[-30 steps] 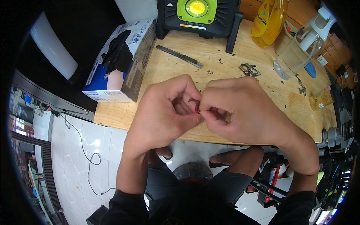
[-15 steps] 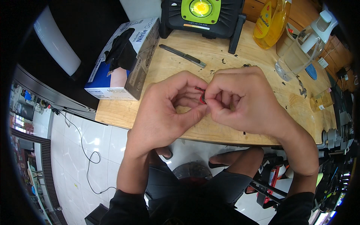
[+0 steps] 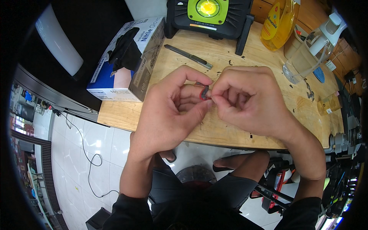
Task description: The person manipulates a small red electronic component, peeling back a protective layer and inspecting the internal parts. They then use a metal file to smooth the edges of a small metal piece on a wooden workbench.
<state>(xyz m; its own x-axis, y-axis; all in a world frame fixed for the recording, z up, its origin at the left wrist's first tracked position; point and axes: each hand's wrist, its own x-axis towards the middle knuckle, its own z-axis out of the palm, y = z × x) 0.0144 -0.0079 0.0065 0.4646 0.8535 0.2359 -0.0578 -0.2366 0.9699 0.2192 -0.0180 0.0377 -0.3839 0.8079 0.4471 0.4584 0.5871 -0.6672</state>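
Note:
Above the wooden tabletop, my left hand (image 3: 165, 105) is closed round a small red and black piece (image 3: 204, 92), with fingers and thumb curled about it. The piece is thin and curved; its exact kind cannot be made out. My right hand (image 3: 247, 97) is also closed, pinching thumb and forefinger at the right edge of the same piece. Whatever lies between those right fingertips is too small to name. A slim grey utility knife (image 3: 188, 56) rests on the wood beyond my hands.
On the left stands a glove box (image 3: 132, 65) with a black glove poking out. A lit work lamp (image 3: 209, 23) is at the back. A yellow liquid bottle (image 3: 276, 28), a clear spray bottle (image 3: 303, 57) and a small jar (image 3: 329, 103) stand right. Dark scraps (image 3: 309, 92) litter the wooden table (image 3: 237, 132).
My left forefinger has lifted and spread away from the piece, which has turned and shows more of its grey-black face. My right hand has shifted slightly, still pinching at its edge.

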